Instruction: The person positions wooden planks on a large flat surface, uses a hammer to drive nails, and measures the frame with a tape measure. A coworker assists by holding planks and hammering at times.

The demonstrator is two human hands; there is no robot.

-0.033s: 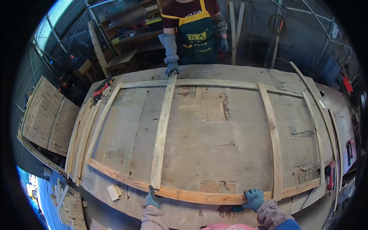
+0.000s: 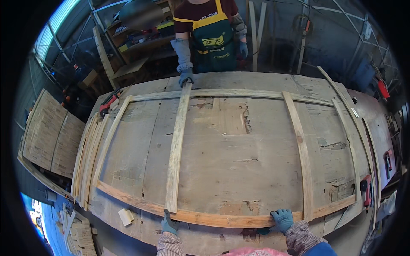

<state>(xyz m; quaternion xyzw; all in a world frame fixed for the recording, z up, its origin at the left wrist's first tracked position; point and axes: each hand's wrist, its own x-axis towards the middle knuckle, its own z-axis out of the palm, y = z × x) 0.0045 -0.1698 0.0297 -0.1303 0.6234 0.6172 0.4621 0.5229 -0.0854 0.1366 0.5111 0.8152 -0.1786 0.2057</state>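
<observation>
A frame of pale wooden strips lies flat on the large worn plywood table (image 2: pixel 230 170). Its reddish near rail (image 2: pixel 239 220) runs across in front of me. My left hand (image 2: pixel 170 223), in a blue-grey glove, is closed at that rail, a fingertip against the near end of a wooden cross slat (image 2: pixel 177 158). Farther right, my right hand (image 2: pixel 282 220) has its gloved fingers curled over the same rail, left of a second cross slat (image 2: pixel 300 158). Across the table, a co-worker's gloved hand (image 2: pixel 186 77) grips the first slat's far end.
Loose strips (image 2: pixel 90 158) are stacked along the left side. Red-and-black power tools lie at the back left (image 2: pixel 110 102) and right edge (image 2: pixel 366 192). A small wood block (image 2: pixel 126 216) sits near the front left. Slatted panels (image 2: pixel 51 132) stand beyond the table's left side.
The whole view has shifted slightly. Both my hands, the co-worker's hand and the strips keep their places relative to one another.
</observation>
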